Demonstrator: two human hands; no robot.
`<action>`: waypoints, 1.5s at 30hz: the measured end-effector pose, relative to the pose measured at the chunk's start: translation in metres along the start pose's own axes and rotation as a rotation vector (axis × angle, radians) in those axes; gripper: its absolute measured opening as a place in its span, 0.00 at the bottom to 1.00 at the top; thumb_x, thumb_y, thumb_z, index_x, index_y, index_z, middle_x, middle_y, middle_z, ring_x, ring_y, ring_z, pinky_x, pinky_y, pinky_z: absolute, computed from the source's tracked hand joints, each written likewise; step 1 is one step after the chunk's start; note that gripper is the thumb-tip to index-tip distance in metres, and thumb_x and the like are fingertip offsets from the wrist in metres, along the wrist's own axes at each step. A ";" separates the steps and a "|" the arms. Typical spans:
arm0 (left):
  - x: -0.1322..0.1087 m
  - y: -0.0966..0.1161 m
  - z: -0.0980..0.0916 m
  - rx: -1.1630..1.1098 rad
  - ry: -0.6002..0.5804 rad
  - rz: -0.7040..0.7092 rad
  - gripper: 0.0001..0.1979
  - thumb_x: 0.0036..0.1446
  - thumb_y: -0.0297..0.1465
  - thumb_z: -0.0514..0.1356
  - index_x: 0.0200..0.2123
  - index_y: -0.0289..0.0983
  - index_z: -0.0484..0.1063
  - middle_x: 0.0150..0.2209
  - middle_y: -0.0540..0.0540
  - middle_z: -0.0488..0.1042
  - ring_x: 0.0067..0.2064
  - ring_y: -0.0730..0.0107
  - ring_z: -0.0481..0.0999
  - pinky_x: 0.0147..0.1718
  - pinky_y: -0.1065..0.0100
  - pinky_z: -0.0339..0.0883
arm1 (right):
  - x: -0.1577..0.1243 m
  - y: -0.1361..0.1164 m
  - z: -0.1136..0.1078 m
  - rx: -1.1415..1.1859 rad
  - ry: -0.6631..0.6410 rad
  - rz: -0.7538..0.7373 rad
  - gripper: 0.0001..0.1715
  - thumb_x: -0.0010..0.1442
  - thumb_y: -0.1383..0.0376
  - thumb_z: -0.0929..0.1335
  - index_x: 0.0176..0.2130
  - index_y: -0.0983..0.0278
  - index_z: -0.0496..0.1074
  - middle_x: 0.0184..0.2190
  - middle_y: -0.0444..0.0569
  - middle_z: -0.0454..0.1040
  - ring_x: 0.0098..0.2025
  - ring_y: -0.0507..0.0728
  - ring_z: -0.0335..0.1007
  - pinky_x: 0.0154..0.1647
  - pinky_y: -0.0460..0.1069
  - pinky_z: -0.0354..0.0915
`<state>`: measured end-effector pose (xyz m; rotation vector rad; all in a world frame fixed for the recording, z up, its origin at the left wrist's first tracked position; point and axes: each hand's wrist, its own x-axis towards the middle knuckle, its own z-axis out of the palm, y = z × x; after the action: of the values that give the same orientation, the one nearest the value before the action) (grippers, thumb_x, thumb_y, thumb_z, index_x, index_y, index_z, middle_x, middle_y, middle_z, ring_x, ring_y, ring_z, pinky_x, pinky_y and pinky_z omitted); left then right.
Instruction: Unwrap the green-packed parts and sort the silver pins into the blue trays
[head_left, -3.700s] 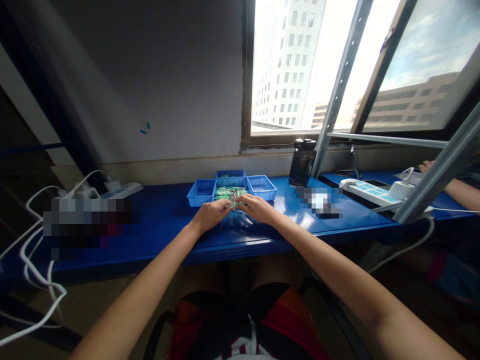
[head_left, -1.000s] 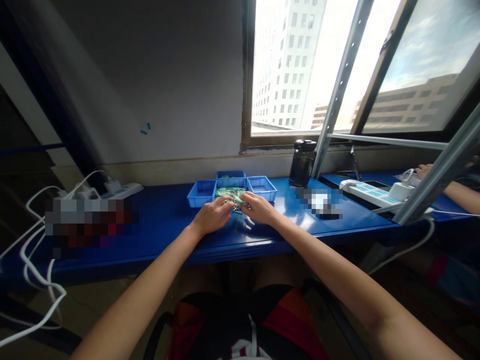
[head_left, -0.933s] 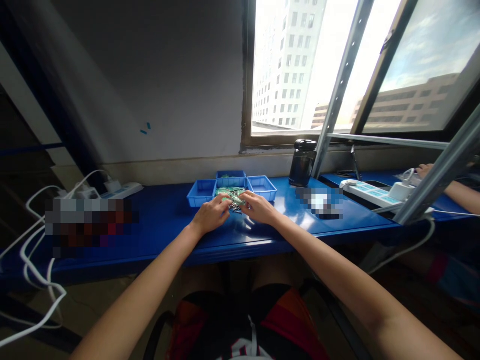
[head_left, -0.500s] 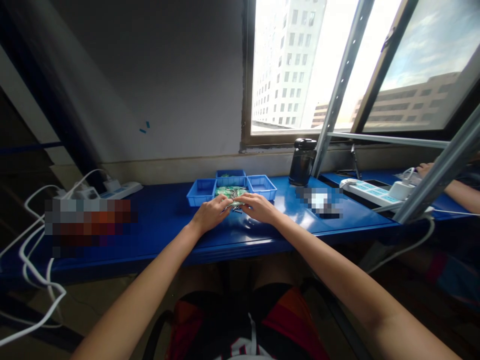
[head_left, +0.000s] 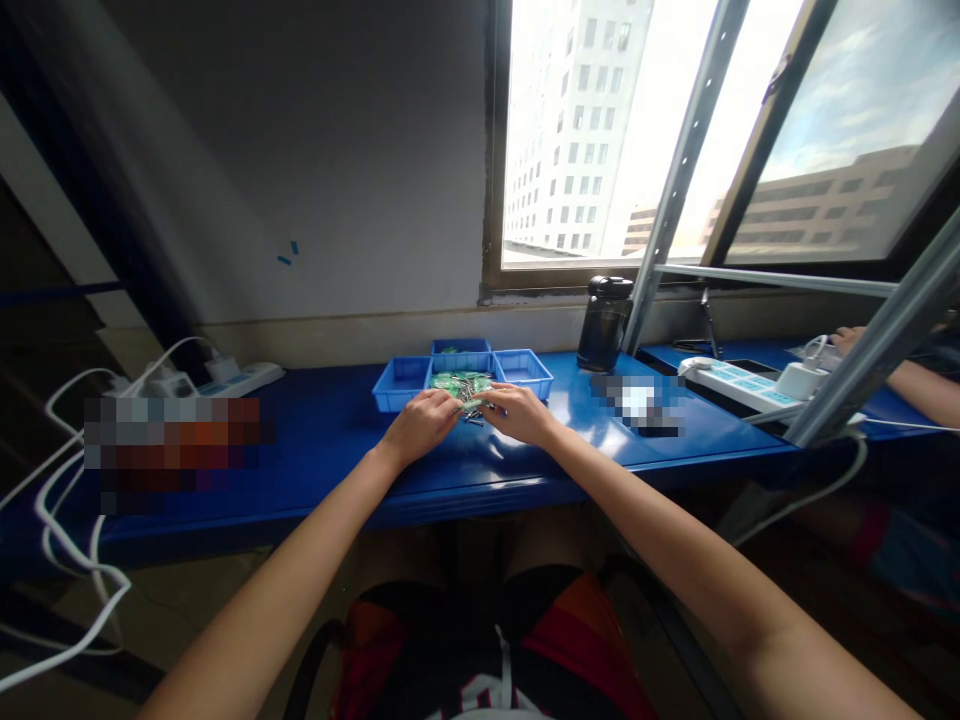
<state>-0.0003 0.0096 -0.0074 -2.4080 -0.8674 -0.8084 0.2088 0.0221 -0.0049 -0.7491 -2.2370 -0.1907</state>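
My left hand (head_left: 418, 426) and my right hand (head_left: 519, 413) meet on the blue workbench (head_left: 322, 450), fingertips pinched together over a small green part with metal pins (head_left: 469, 405). Just behind them stands a blue tray (head_left: 459, 378) holding several green parts. An empty blue tray (head_left: 402, 384) sits to its left, another (head_left: 524, 370) to its right, and a further one (head_left: 459, 348) behind. Both hands have curled fingers; the small part between them is hard to make out.
A dark jar (head_left: 604, 322) stands by the window at the back right. White power strips lie at the left (head_left: 241, 378) and right (head_left: 739, 384), with white cables (head_left: 67, 520) hanging at the left. Another person's arm (head_left: 911, 380) rests far right. A metal strut (head_left: 862, 370) crosses the right.
My hands have stayed together in front of the green tray, with small finger shifts on the part. The view has barely moved.
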 end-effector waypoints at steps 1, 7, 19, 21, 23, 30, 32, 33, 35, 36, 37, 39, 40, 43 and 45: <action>0.000 0.000 -0.001 -0.006 -0.001 0.000 0.11 0.61 0.32 0.48 0.37 0.37 0.69 0.34 0.44 0.72 0.39 0.66 0.72 0.41 0.64 0.66 | 0.000 -0.001 -0.001 -0.003 -0.005 0.008 0.12 0.58 0.65 0.64 0.40 0.64 0.74 0.29 0.49 0.76 0.30 0.53 0.71 0.37 0.47 0.65; 0.001 0.002 -0.004 -0.045 -0.038 -0.029 0.11 0.61 0.32 0.48 0.37 0.36 0.68 0.34 0.44 0.71 0.38 0.66 0.72 0.39 0.67 0.67 | -0.001 -0.002 -0.001 -0.010 -0.006 0.029 0.13 0.57 0.66 0.64 0.40 0.64 0.74 0.33 0.50 0.78 0.30 0.53 0.72 0.31 0.44 0.63; -0.002 0.003 -0.003 -0.056 -0.093 -0.071 0.12 0.62 0.33 0.47 0.39 0.37 0.68 0.35 0.46 0.72 0.30 0.73 0.74 0.28 0.74 0.66 | -0.002 -0.001 0.000 0.026 -0.008 0.012 0.13 0.57 0.66 0.63 0.40 0.65 0.74 0.30 0.50 0.78 0.28 0.52 0.73 0.30 0.44 0.64; -0.002 0.003 -0.003 -0.051 -0.099 -0.080 0.12 0.62 0.33 0.47 0.39 0.37 0.68 0.35 0.46 0.72 0.30 0.74 0.74 0.27 0.75 0.65 | -0.002 -0.001 0.000 0.042 -0.012 0.022 0.13 0.57 0.66 0.63 0.40 0.65 0.74 0.30 0.49 0.78 0.27 0.52 0.73 0.29 0.43 0.64; -0.003 0.003 -0.002 -0.040 -0.105 -0.086 0.12 0.62 0.34 0.47 0.39 0.37 0.68 0.35 0.46 0.72 0.31 0.73 0.74 0.27 0.75 0.65 | -0.002 -0.001 0.001 0.050 -0.015 0.026 0.13 0.57 0.66 0.63 0.40 0.65 0.75 0.29 0.49 0.78 0.27 0.51 0.73 0.28 0.43 0.63; -0.003 0.003 -0.002 -0.003 -0.122 -0.082 0.12 0.62 0.34 0.46 0.39 0.37 0.68 0.35 0.47 0.72 0.31 0.73 0.74 0.25 0.75 0.63 | -0.002 0.000 0.001 0.003 -0.021 0.008 0.12 0.57 0.66 0.63 0.39 0.65 0.75 0.29 0.49 0.78 0.26 0.52 0.72 0.28 0.43 0.62; -0.003 0.002 -0.001 0.006 -0.118 -0.073 0.12 0.62 0.34 0.46 0.39 0.37 0.68 0.35 0.47 0.72 0.31 0.72 0.74 0.25 0.75 0.62 | -0.001 0.000 0.000 -0.019 -0.032 0.004 0.12 0.57 0.66 0.63 0.39 0.64 0.74 0.29 0.49 0.77 0.26 0.51 0.70 0.28 0.43 0.61; -0.003 0.002 -0.001 0.013 -0.112 -0.066 0.12 0.62 0.34 0.47 0.39 0.37 0.68 0.34 0.47 0.72 0.31 0.72 0.74 0.26 0.74 0.62 | -0.001 0.000 0.000 -0.024 -0.035 0.001 0.12 0.58 0.66 0.63 0.39 0.64 0.74 0.29 0.49 0.77 0.26 0.51 0.70 0.28 0.44 0.61; -0.003 0.001 0.000 0.038 -0.090 -0.053 0.12 0.62 0.34 0.47 0.38 0.37 0.69 0.33 0.46 0.73 0.31 0.71 0.73 0.29 0.72 0.63 | -0.001 0.000 -0.001 -0.023 -0.025 -0.009 0.12 0.58 0.65 0.63 0.40 0.65 0.73 0.31 0.50 0.76 0.28 0.51 0.69 0.30 0.44 0.61; -0.003 0.000 0.000 0.054 -0.077 -0.048 0.12 0.62 0.34 0.48 0.38 0.37 0.69 0.32 0.46 0.73 0.31 0.70 0.73 0.30 0.71 0.63 | -0.001 0.000 -0.002 -0.022 -0.009 -0.013 0.12 0.59 0.65 0.63 0.40 0.65 0.73 0.32 0.51 0.75 0.29 0.52 0.69 0.32 0.44 0.61; -0.003 0.000 0.000 0.068 -0.062 -0.043 0.12 0.61 0.33 0.48 0.38 0.37 0.70 0.32 0.46 0.73 0.31 0.70 0.73 0.31 0.70 0.63 | 0.000 0.000 -0.002 -0.022 0.009 -0.015 0.12 0.59 0.65 0.62 0.40 0.65 0.72 0.33 0.52 0.74 0.30 0.52 0.68 0.33 0.44 0.61; -0.003 -0.001 0.000 0.080 -0.046 -0.035 0.12 0.61 0.32 0.48 0.38 0.37 0.70 0.31 0.46 0.73 0.31 0.69 0.73 0.32 0.69 0.63 | 0.000 -0.001 -0.003 -0.019 0.026 -0.002 0.11 0.60 0.64 0.62 0.40 0.65 0.71 0.32 0.51 0.72 0.30 0.52 0.67 0.32 0.45 0.60; -0.003 -0.002 0.000 0.073 -0.046 -0.027 0.12 0.61 0.32 0.48 0.39 0.37 0.70 0.31 0.46 0.74 0.32 0.68 0.73 0.33 0.68 0.63 | 0.000 -0.002 -0.004 -0.012 0.020 0.014 0.11 0.60 0.64 0.62 0.39 0.65 0.71 0.30 0.50 0.71 0.29 0.51 0.66 0.31 0.44 0.59; -0.003 -0.003 0.000 0.030 -0.056 -0.004 0.12 0.61 0.30 0.48 0.41 0.37 0.70 0.34 0.46 0.76 0.34 0.67 0.75 0.35 0.67 0.64 | 0.001 -0.004 -0.005 0.021 -0.033 0.074 0.10 0.60 0.65 0.61 0.39 0.65 0.68 0.23 0.45 0.69 0.23 0.50 0.62 0.26 0.43 0.56; -0.004 -0.003 0.000 0.010 -0.059 -0.008 0.13 0.61 0.29 0.49 0.44 0.36 0.70 0.36 0.46 0.77 0.35 0.67 0.75 0.36 0.67 0.65 | 0.000 -0.004 -0.006 0.030 -0.054 0.099 0.09 0.60 0.65 0.61 0.39 0.65 0.67 0.21 0.43 0.68 0.21 0.49 0.61 0.25 0.43 0.55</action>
<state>-0.0047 0.0104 -0.0092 -2.4322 -0.9020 -0.7377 0.2094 0.0168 -0.0003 -0.8558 -2.2418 -0.0898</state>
